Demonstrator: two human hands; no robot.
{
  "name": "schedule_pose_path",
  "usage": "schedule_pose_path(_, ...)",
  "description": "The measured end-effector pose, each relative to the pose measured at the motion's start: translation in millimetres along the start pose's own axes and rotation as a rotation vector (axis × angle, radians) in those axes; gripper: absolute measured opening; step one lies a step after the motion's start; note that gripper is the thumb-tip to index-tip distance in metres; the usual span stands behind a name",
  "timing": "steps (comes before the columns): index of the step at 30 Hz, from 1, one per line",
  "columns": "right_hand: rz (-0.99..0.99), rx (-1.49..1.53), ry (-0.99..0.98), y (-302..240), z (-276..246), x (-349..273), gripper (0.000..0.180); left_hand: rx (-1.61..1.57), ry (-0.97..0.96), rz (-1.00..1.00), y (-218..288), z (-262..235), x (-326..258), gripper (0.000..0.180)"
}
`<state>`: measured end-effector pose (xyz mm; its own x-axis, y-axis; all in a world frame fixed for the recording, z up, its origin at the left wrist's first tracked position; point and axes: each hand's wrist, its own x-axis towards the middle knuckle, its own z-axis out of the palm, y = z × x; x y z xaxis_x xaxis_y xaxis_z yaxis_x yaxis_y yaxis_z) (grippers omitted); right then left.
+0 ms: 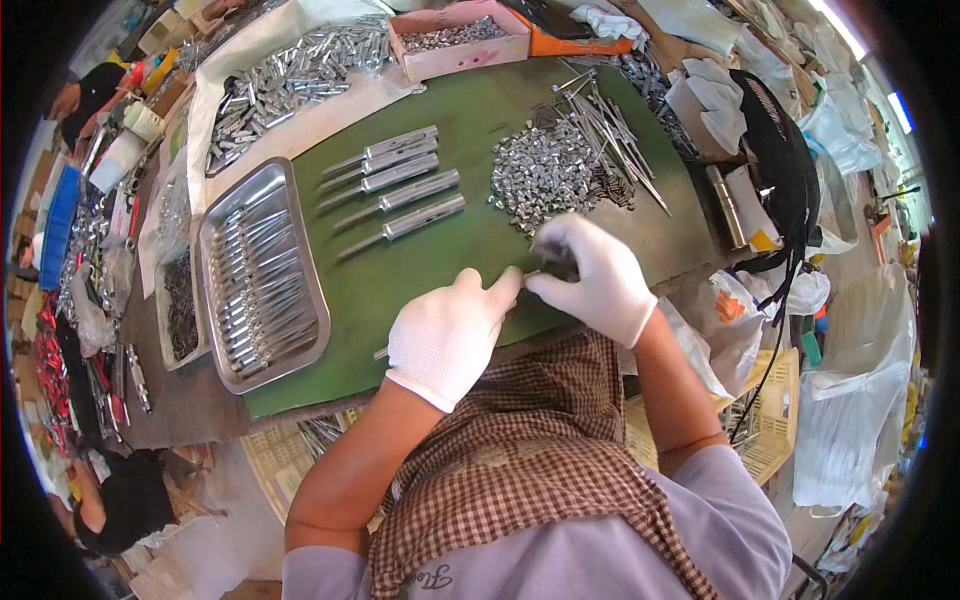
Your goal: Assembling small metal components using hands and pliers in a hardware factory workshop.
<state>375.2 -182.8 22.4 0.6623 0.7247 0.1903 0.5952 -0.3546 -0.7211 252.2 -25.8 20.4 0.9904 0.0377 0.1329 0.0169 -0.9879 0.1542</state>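
My left hand (440,335), in a white glove, is closed around a thin metal rod (381,353); one end shows beside the palm and the rest is hidden. Fingertips of my right hand (605,280), also gloved, pinch at the rod's other end, close to the left fingertips; any small part there is too hidden to name. Just beyond the right hand lies a heap of small silver metal nuts or fittings (535,180). Several long thin rods (618,140) and small dark screws (612,188) lie to its right. Metal tubes with narrow shafts (400,205) rest in a row beyond my left hand.
A steel tray (318,300) of assembled rods stands at left on the green mat (370,290). Farther back are a pile of silver tubular parts (300,75) and a pink box (470,55) of small parts. A metal cylinder (727,207) lies at right; yellow crates (770,430) sit below.
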Motion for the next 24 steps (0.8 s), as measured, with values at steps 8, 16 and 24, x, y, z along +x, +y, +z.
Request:
schedule_pose_path(8, 0.1, 1.627, 0.213, 3, 41, 25, 0.045, -0.035, -0.063, -0.009, 1, -6, 4, 0.024)
schedule_pose_path(16, 0.091, 1.366, 0.274, 3, 57, 14, 0.049, -0.043, -0.089, 0.024, 5, -6, 13, 0.014)
schedule_pose_path(24, 0.178, 1.634, 0.299, 10, 44, 17, 0.052, -0.043, -0.096, -0.075, 3, -8, 9, 0.021)
